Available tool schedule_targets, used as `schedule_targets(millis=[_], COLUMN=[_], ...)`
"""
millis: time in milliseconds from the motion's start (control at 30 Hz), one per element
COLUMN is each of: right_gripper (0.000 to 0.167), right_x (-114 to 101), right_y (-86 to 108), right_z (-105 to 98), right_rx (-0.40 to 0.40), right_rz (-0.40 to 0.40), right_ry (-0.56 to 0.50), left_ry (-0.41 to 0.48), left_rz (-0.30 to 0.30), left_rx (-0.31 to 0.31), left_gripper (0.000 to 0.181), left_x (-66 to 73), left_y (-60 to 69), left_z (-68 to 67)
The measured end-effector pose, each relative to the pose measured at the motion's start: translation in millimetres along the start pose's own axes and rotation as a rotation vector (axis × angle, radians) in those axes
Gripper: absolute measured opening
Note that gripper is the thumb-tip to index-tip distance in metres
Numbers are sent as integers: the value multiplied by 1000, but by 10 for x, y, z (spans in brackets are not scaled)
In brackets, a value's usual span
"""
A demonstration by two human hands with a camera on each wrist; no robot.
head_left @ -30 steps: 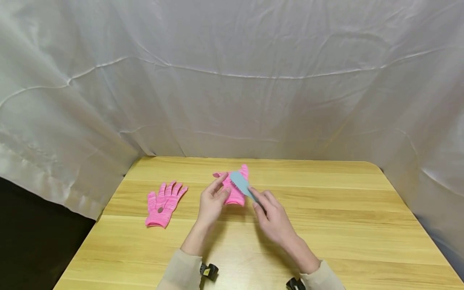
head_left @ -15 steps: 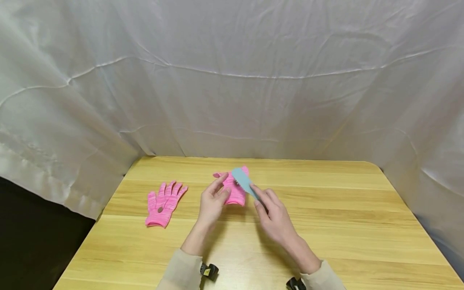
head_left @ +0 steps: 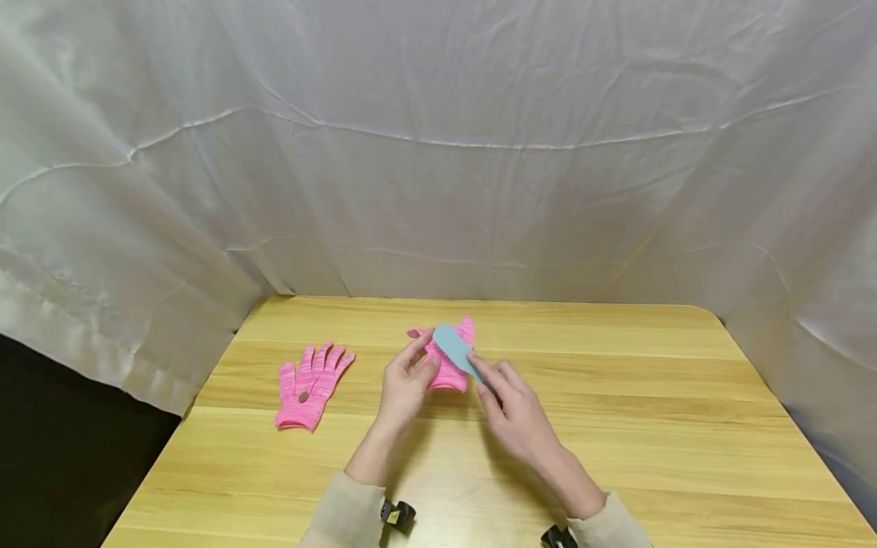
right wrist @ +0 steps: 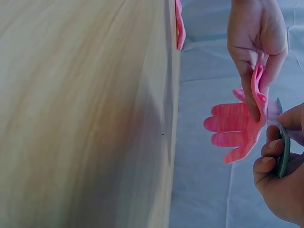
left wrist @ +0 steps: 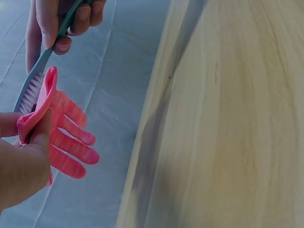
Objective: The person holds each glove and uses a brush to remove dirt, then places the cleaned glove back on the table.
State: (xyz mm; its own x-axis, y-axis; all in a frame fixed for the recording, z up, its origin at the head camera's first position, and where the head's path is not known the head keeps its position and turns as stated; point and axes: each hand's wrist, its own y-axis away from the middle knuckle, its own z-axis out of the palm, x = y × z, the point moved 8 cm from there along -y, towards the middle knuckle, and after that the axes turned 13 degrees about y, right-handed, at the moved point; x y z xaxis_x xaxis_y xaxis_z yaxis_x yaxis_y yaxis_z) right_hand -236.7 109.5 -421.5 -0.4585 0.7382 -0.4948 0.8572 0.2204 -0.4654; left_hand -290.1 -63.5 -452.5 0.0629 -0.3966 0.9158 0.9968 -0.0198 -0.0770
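While the person's left hand (head_left: pixel 404 386) pinches a streaky pink knitted glove (head_left: pixel 448 376) between thumb and fingers along its near side, the right hand (head_left: pixel 515 411) grips a brush with a flat, pale blue oval head (head_left: pixel 452 346) by its darker, slim handle (left wrist: pixel 71 16), the forefinger laid along it. Held above the middle of the tabletop (head_left: pixel 651 411), a yellowish, wood-grained board with rounded far corners, the glove hangs with its cuff toward the person. The brush slants across it, its fine whitish bristles (left wrist: pixel 32 95) turned to the knit and seeming to meet it; in both wrist views the glove's fingers spread out beyond the grip.

Well apart on the person's left, a second pink knitted glove (head_left: pixel 322 377) lies flat on the tabletop, fingers splayed and pointing away, with a round, dark spot (head_left: pixel 304 396) on it; any mark there is too small to make out.

Beige sleeves (head_left: pixel 346 514) cover both forearms. A small black device (head_left: pixel 404 520) sits at the left wrist and bears a yellow label (head_left: pixel 393 517) whose print is too small to read. Grey, creased, satiny cloth (head_left: pixel 438 198) hangs behind the tabletop.
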Motion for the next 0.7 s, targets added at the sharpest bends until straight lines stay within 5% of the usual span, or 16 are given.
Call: schedule_targets(millis=[700], right_gripper=[49], right_x=[63], right_y=[-2], right_z=[2], right_rx=[18], right_rz=[1], right_ry=[1], left_ry=[17], left_rz=[-1], left_rx=[16], left_gripper=[49], left_x=[24], left_y=[-27], left_z=[-35])
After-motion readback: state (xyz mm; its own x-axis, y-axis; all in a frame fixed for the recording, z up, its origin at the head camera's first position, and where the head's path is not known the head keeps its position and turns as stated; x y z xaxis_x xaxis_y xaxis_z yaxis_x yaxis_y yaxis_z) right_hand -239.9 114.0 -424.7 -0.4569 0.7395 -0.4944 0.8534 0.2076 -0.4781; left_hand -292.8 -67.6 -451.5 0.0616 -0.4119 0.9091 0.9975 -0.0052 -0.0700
